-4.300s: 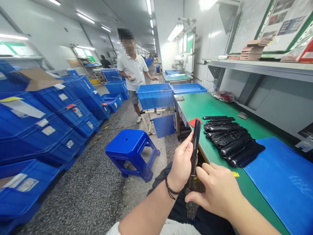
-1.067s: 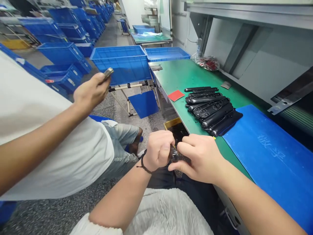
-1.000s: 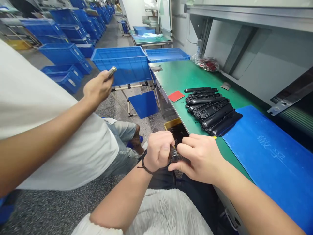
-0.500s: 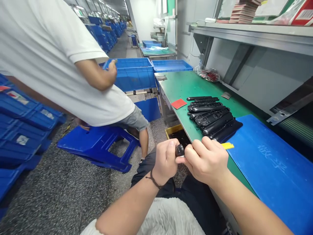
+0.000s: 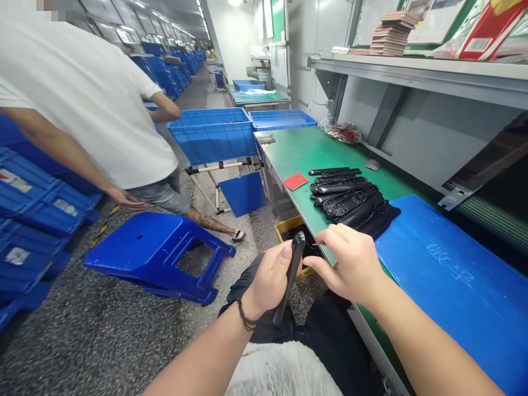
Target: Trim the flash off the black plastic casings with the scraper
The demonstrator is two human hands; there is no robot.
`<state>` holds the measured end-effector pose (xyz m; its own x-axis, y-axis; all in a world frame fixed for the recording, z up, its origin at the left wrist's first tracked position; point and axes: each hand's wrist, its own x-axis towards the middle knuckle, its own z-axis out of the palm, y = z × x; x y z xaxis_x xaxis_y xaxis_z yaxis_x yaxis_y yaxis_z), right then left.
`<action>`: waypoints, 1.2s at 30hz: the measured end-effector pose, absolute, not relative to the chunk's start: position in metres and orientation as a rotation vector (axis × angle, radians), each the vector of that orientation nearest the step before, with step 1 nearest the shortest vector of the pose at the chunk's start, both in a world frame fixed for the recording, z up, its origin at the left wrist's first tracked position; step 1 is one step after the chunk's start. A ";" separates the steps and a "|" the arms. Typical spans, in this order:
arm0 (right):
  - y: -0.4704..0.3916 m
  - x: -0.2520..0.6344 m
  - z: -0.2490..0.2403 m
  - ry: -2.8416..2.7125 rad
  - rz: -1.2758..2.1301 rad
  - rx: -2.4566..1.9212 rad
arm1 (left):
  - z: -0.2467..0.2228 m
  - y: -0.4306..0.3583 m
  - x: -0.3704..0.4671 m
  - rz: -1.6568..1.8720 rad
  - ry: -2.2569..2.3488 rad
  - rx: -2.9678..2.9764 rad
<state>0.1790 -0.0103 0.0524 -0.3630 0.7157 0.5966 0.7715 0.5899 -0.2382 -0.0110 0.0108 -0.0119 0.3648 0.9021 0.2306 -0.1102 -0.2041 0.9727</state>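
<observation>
My left hand (image 5: pixel 270 275) is closed round a long, narrow black plastic part (image 5: pixel 297 245), held upright and slightly tilted, its rounded end above my thumb. Just to its right is my right hand (image 5: pixel 348 264), apart from the part, with thumb and forefinger spread. A tiny thin tip shows at the forefinger; the other fingers and whatever they hold are hidden behind the hand. On the green table (image 5: pixel 284 148), several similar black plastic parts (image 5: pixel 350 192) lie side by side beyond my right hand.
A red card (image 5: pixel 295 181) and a blue mat (image 5: pixel 454 275) lie on the table. Below its edge stands a yellow crate (image 5: pixel 284 226). To the left are a blue stool (image 5: pixel 136 242), stacked blue crates (image 5: pixel 37 214) and a person in a white shirt (image 5: pixel 94 99). A shelf (image 5: pixel 412 71) overhangs the table.
My hands have moved apart, and the black part is turned so its length shows. The yellow handle behind my right hand is out of sight. The person has stepped left, off the stool.
</observation>
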 end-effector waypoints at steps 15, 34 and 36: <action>-0.010 0.176 0.048 -2.200 -0.562 -1.218 | -0.010 -0.001 0.004 1.076 0.804 1.405; -0.017 0.154 0.024 -2.360 -0.305 -1.191 | 0.019 0.028 0.011 1.322 0.857 1.031; -0.017 0.153 0.024 -2.363 -0.278 -1.186 | 0.021 0.031 0.012 1.331 0.814 0.975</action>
<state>0.1532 -0.0174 0.0242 -0.5106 0.6991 0.5006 0.7963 0.6041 -0.0315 0.0120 0.0305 0.0206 0.0900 0.9942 0.0591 -0.4007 -0.0182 0.9160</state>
